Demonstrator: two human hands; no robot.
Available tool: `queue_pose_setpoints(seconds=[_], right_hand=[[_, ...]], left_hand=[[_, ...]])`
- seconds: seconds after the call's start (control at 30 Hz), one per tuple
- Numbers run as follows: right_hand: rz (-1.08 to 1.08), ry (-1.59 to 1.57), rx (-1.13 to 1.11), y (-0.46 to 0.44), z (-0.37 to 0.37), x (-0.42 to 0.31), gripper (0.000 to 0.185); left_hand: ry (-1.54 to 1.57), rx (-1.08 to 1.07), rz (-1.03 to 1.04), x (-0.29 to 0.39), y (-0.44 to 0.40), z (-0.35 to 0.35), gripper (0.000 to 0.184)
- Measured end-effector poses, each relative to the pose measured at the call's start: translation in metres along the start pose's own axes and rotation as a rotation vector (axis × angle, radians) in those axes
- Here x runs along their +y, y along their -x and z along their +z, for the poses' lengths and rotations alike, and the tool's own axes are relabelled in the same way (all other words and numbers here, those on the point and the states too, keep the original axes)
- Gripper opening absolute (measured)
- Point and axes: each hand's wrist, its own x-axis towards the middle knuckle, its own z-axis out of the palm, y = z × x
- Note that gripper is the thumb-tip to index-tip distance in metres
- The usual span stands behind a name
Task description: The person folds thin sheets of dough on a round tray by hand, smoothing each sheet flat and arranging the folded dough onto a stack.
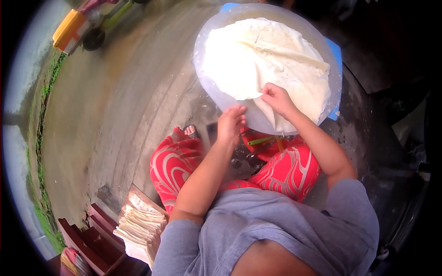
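A broad, thin cream-white sheet (294,76), wrinkled and partly folded, lies on a round translucent tray (209,94) in front of me. My right hand (276,99) pinches the near edge of the sheet, with its fingers closed. Just left of it, my left hand (231,122) is raised at the tray's near rim, its fingers slightly apart and nothing visible in them. Something blue (334,50) shows under the tray's right side.
Below the tray, between my knees, is a red container (262,149) with a green-handled tool (260,140). A stack of folded pale sheets (140,227) stands at lower left, beside dark red wooden pieces (92,239). A yellow box (71,30) is at upper left.
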Motion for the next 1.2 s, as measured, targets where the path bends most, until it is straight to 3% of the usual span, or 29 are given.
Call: queue_pose_setpoints(seconds=[0.07,0.2,0.27,0.3,0.33,0.4,0.53,0.6,0.67,0.73,0.8,0.87,0.97,1.07,1.2], right_hand=[[0.171,-0.224,0.182,-0.001,-0.024,-0.005,0.008],[0.352,-0.009,0.159,-0.001,-0.044,0.002,0.008],[0.156,0.582,0.147,0.001,-0.034,-0.009,0.015],[0.074,0.679,0.112,0.001,-0.025,-0.038,0.027],[0.067,0.681,0.108,-0.006,-0.019,-0.04,0.027],[-0.328,0.803,-0.004,-0.026,-0.011,-0.042,0.035],[-0.406,0.691,-0.075,-0.07,0.035,-0.042,0.037],[-0.136,0.571,-0.039,-0.089,0.057,-0.033,0.039],[-0.148,0.627,0.002,-0.102,0.059,-0.03,0.033],[0.063,0.636,-0.384,-0.109,0.051,-0.036,0.028],[0.078,0.581,-0.339,-0.102,0.051,-0.029,0.023],[0.118,0.235,-0.372,-0.097,0.049,-0.024,0.023],[-0.065,0.417,-0.208,-0.086,0.053,-0.029,0.023],[-0.112,0.569,-0.328,-0.076,0.047,-0.049,0.021],[0.079,0.462,-0.357,-0.074,0.046,-0.051,0.017]], left_hand=[[0.136,0.047,-0.035,0.0,-0.001,0.005,0.027],[0.291,0.022,-0.007,0.011,-0.019,0.018,0.034],[0.303,0.025,0.137,0.023,-0.03,0.025,0.038],[0.285,0.054,0.154,0.028,-0.036,0.026,0.037],[0.29,0.055,0.159,0.031,-0.039,0.027,0.037],[0.195,0.064,0.166,0.035,-0.043,0.028,0.035],[0.149,0.085,0.166,0.032,-0.046,0.02,0.031],[0.079,0.059,0.158,0.035,-0.043,0.018,0.029],[0.056,0.061,0.157,0.037,-0.038,0.017,0.028],[0.042,0.06,0.141,0.037,-0.038,0.014,0.024],[0.03,0.075,0.152,0.035,-0.039,0.014,0.021],[0.018,0.086,0.163,0.034,-0.041,0.013,0.018],[-0.013,0.103,0.201,0.031,-0.048,0.01,0.014],[0.063,0.126,0.195,0.03,-0.049,0.008,0.013],[0.016,0.14,0.217,0.032,-0.045,0.012,0.013]])
